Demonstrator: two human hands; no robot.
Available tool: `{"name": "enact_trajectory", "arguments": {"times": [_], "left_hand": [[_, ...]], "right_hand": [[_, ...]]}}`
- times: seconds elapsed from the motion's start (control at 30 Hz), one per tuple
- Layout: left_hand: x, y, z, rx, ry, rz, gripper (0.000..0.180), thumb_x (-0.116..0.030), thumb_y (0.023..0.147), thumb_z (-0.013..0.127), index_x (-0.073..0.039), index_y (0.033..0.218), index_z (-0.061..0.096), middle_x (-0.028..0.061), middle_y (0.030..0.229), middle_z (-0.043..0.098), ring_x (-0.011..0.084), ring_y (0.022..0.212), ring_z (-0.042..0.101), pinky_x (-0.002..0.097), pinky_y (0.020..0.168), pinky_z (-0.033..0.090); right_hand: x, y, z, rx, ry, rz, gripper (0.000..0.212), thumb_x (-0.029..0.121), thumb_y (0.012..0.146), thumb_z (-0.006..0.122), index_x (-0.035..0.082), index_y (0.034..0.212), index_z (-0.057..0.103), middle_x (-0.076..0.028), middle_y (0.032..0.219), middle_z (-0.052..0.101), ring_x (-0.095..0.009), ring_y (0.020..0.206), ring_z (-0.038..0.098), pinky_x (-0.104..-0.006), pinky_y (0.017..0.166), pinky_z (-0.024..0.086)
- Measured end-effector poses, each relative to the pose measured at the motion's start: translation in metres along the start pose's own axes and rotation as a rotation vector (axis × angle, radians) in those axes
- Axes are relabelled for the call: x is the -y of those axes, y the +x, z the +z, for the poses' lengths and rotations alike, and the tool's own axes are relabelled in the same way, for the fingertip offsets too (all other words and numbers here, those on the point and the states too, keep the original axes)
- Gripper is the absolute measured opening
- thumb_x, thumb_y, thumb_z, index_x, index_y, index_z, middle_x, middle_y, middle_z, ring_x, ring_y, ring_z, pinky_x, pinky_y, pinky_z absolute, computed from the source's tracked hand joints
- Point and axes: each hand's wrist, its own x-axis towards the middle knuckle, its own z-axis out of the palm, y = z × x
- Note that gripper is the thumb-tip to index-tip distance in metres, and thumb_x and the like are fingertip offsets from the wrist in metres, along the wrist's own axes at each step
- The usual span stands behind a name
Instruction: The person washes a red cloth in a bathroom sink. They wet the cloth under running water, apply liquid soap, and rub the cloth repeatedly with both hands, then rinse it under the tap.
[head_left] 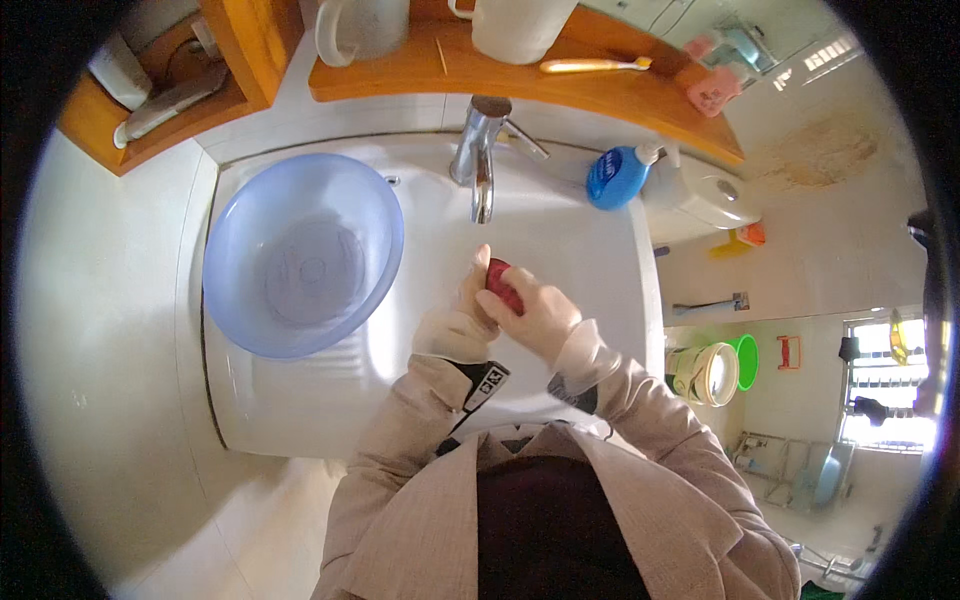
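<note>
White sink, with the basin on its left, seemingly leaving room before the faucet. Right hand pinches the red object in its fingers there; left hand backs it, likely for steadiness, its grip impossible to tell.

A round, translucent blue plastic basin is blocking the left of the white ceramic sink, a shiny chrome faucet is jutting over its back, and free room is lying right of the bare right hand.
</note>
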Motion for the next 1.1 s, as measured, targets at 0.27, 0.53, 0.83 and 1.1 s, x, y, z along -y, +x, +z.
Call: {"name": "enact_trajectory", "arguments": {"times": [0.27, 0.53, 0.83, 1.1], "left_hand": [[0.018, 0.012, 0.013, -0.286, 1.248, 0.282, 0.03, -0.025, 0.089, 0.065, -0.004, 0.107, 0.057, 0.0175, 0.098, 0.065, 0.0276, 0.088, 0.065, 0.0363, 0.073, 0.052], [0.009, 0.002, 0.008, -0.357, 0.357, -0.183, 0.041, -0.031, 0.095, 0.057, 0.0, 0.12, 0.053, 0.0139, 0.092, 0.066, 0.0221, 0.081, 0.062, 0.035, 0.069, 0.05], [0.003, 0.006, -0.014, 0.152, 0.312, 0.102, 0.046, -0.022, 0.093, 0.057, 0.0, 0.133, 0.047, 0.0156, 0.119, 0.062, 0.0268, 0.111, 0.059, 0.0405, 0.096, 0.047], [-0.024, 0.002, -0.001, 0.243, -0.137, -0.161, 0.043, -0.008, 0.089, 0.06, 0.0, 0.13, 0.051, 0.0104, 0.12, 0.062, 0.0229, 0.108, 0.061, 0.037, 0.097, 0.048]], "right_hand": [[-0.048, 0.032, 0.045, -0.206, 0.125, 0.2, 0.033, 0.04, 0.093, 0.058, 0.007, 0.096, 0.06, -0.023, 0.076, 0.065, -0.041, 0.072, 0.065, -0.0454, 0.066, 0.054], [-0.09, 0.047, 0.002, -0.007, 0.392, 0.478, 0.045, 0.046, 0.093, 0.052, 0.006, 0.108, 0.067, -0.014, 0.084, 0.071, -0.025, 0.07, 0.069, -0.0348, 0.067, 0.054], [-0.082, -0.003, 0.033, 0.256, -0.273, -0.121, 0.049, 0.04, 0.086, 0.063, 0.006, 0.12, 0.057, -0.018, 0.118, 0.06, -0.034, 0.098, 0.066, -0.0435, 0.082, 0.054], [-0.129, -0.003, -0.031, -0.137, 0.72, 0.321, 0.049, 0.044, 0.094, 0.058, 0.001, 0.117, 0.062, -0.011, 0.109, 0.067, -0.018, 0.1, 0.062, -0.0327, 0.087, 0.049]]}}
